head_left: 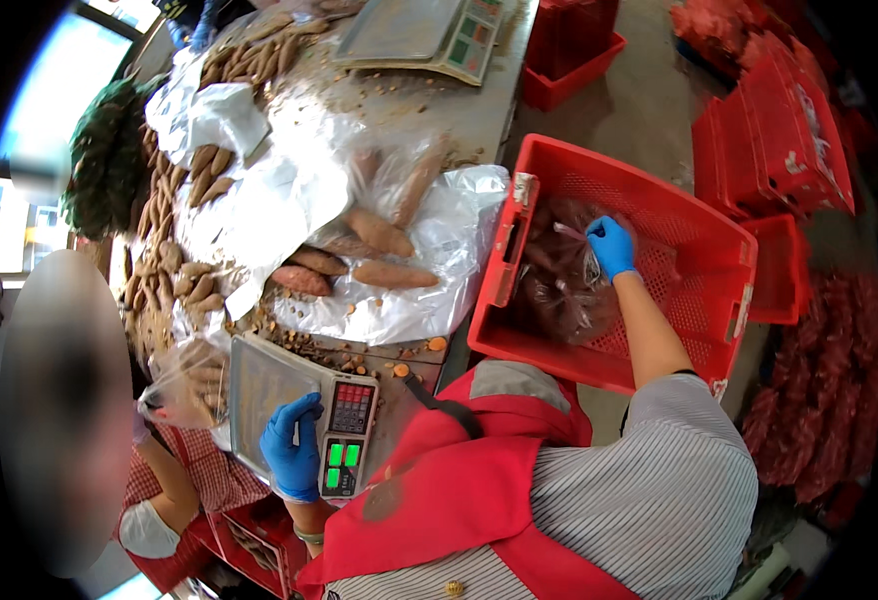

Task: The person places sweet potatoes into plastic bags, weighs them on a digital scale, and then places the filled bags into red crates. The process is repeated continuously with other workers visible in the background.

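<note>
Pinched in the right hand point(611, 246), the clear bag of sweet potatoes point(559, 280) hangs low inside the red crate point(704, 235) on the right. Thin plastic could rip or slip. Left hand point(294, 455) rests loosely on the near scale point(294, 410).

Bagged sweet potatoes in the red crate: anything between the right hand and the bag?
No. The right hand already pinches the top of the clear bag, which lies inside the red crate. Nothing visible sits between them.
</note>
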`<act>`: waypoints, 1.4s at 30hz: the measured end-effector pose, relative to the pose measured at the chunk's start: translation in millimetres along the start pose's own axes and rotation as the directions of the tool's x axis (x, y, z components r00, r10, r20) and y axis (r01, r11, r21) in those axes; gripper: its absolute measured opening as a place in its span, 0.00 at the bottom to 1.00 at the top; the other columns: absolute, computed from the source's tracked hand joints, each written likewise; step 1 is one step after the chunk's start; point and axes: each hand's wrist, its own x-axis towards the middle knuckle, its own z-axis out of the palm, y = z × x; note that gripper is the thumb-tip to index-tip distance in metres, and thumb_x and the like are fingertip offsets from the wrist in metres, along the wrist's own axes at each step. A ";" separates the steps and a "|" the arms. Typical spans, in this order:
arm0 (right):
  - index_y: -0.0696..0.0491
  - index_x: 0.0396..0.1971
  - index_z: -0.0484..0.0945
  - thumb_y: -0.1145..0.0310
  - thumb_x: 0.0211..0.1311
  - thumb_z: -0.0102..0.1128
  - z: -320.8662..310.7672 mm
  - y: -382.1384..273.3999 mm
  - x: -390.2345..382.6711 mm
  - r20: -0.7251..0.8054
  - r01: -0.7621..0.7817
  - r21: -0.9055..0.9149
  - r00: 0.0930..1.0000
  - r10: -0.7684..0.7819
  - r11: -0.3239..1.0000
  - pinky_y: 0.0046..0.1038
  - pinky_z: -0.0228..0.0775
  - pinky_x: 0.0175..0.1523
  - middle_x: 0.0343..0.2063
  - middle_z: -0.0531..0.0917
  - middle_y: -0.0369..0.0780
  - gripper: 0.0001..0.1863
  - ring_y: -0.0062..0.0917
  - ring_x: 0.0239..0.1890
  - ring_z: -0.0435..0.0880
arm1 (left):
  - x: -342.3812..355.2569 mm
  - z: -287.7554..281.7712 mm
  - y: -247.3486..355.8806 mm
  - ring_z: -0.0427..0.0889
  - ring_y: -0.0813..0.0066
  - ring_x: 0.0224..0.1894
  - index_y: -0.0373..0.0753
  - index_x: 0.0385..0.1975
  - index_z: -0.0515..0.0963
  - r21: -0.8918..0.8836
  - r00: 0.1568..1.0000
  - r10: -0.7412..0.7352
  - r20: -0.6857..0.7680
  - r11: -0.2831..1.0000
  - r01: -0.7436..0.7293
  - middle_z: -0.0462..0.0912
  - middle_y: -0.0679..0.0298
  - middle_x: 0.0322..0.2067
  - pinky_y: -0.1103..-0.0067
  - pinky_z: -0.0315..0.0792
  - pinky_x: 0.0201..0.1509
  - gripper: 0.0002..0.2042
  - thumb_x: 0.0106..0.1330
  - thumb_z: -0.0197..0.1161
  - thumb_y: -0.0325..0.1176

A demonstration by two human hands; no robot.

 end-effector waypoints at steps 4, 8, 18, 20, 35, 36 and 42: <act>0.55 0.29 0.75 0.71 0.52 0.56 16.8 -75.5 7.6 -0.011 0.221 0.216 0.975 -0.224 0.951 0.28 0.70 0.37 0.27 0.80 0.43 0.05 0.32 0.30 0.79 | -20.9 -2.3 -9.2 0.80 0.72 0.28 0.37 0.35 0.79 0.019 0.999 -0.033 -0.033 0.999 0.034 0.80 0.60 0.26 0.81 0.71 0.33 0.11 0.55 0.55 0.17; 0.53 0.29 0.75 0.69 0.54 0.57 23.3 -174.3 13.2 -0.044 0.368 0.252 0.928 -0.369 0.895 0.28 0.71 0.36 0.27 0.80 0.43 0.05 0.32 0.30 0.80 | -37.3 -4.7 -8.9 0.80 0.70 0.28 0.38 0.35 0.79 0.029 0.996 -0.060 -0.065 0.998 0.062 0.80 0.60 0.26 0.80 0.71 0.32 0.11 0.54 0.57 0.19; 0.56 0.36 0.75 0.66 0.49 0.56 122.9 -334.9 -29.3 0.293 0.606 0.252 0.695 -0.656 0.755 0.36 0.70 0.44 0.34 0.79 0.46 0.14 0.39 0.39 0.78 | -109.9 -28.4 -34.1 0.79 0.72 0.27 0.36 0.36 0.78 -0.082 0.935 -0.210 -0.287 0.977 0.195 0.79 0.60 0.25 0.81 0.70 0.32 0.09 0.56 0.56 0.19; 0.57 0.38 0.73 0.63 0.49 0.56 145.3 -341.7 -32.7 0.377 0.658 0.000 0.697 -0.609 0.753 0.38 0.69 0.46 0.36 0.78 0.47 0.18 0.40 0.41 0.77 | -123.1 -29.3 -42.4 0.78 0.74 0.27 0.36 0.37 0.78 -0.090 0.918 -0.222 -0.330 0.975 0.204 0.78 0.62 0.24 0.82 0.69 0.32 0.09 0.58 0.55 0.19; 0.55 0.49 0.71 0.59 0.40 0.61 183.7 -283.8 7.7 0.681 0.400 0.123 0.631 -0.370 0.908 0.33 0.67 0.51 0.43 0.78 0.49 0.31 0.39 0.46 0.76 | -103.1 -40.0 -59.5 0.80 0.70 0.30 0.37 0.36 0.78 -0.080 0.921 -0.272 -0.279 0.962 0.260 0.80 0.59 0.27 0.80 0.71 0.34 0.09 0.57 0.56 0.20; 0.55 0.50 0.71 0.60 0.40 0.62 182.8 -281.6 4.6 0.648 0.411 0.139 0.650 -0.396 0.901 0.33 0.67 0.52 0.43 0.77 0.49 0.31 0.39 0.46 0.76 | -97.4 -39.9 -58.6 0.81 0.69 0.30 0.38 0.36 0.78 -0.067 0.923 -0.265 -0.279 0.964 0.256 0.80 0.59 0.27 0.79 0.71 0.33 0.09 0.57 0.57 0.20; 0.55 0.54 0.65 0.64 0.39 0.68 145.1 -359.4 14.0 -0.194 0.769 0.111 0.638 -0.745 0.630 0.34 0.66 0.52 0.45 0.74 0.48 0.37 0.42 0.46 0.73 | -72.7 -40.8 -50.6 0.79 0.73 0.30 0.36 0.36 0.78 -0.043 0.964 -0.207 -0.167 0.978 0.202 0.80 0.60 0.27 0.81 0.71 0.35 0.10 0.56 0.56 0.18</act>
